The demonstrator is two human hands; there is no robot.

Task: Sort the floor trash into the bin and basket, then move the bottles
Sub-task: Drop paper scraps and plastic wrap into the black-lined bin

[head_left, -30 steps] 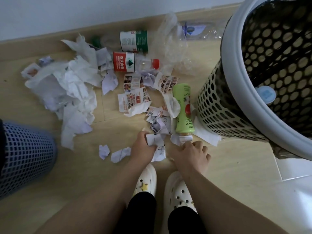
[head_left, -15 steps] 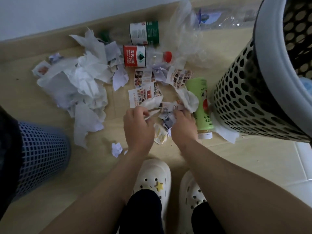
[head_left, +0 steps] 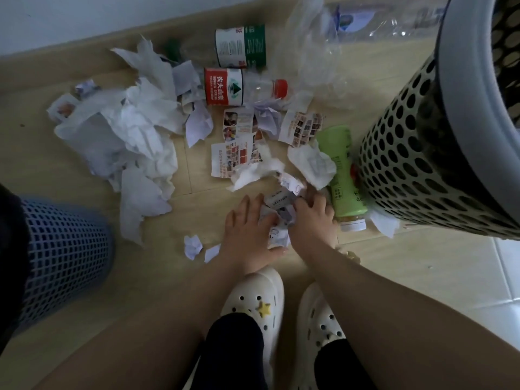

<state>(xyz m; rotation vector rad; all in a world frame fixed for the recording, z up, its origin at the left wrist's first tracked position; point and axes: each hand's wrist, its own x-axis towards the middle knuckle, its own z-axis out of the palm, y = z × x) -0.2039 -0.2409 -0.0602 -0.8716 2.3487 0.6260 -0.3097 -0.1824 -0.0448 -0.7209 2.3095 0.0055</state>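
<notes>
**A:** Where are the hands?

**B:** Both are low on the floor [head_left: 42, 170], just ahead of the white shoes [head_left: 253, 302]. The left hand [head_left: 247, 232] and right hand [head_left: 312, 220] close in on a wad of paper scraps [head_left: 280, 205] from either side. The left hand has its fingers over the wad and its thumb beneath. The right hand's fingers are curled into the far side. The wad is pinched between the two.

**A:** And the containers?

**B:** The blue bin [head_left: 64, 257] stands at the left edge, well apart from the hands. The basket [head_left: 422, 170], pierced with round holes and topped by a grey rim, is on the right.

**A:** Bottles?

**B:** A green bottle [head_left: 344, 175] lies on the floor just beside the right hand, touching the foot of the basket, with its white cap toward the person. Farther off, near the wall, a red-label bottle [head_left: 233, 87] lies on its side with its red cap pointing right. A green-label bottle [head_left: 240, 46] lies just behind it.

**A:** What else is on the floor?

**B:** A big tissue pile [head_left: 135, 130] lies left of the bottles. Torn printed leaflets [head_left: 236, 156] lie between the pile and the green bottle, and a crumpled tissue [head_left: 312, 164] lies partly over that bottle. There's clear plastic wrap [head_left: 318, 52] up by the wall, and two small scraps [head_left: 192, 246] lie just left of the left hand.
</notes>
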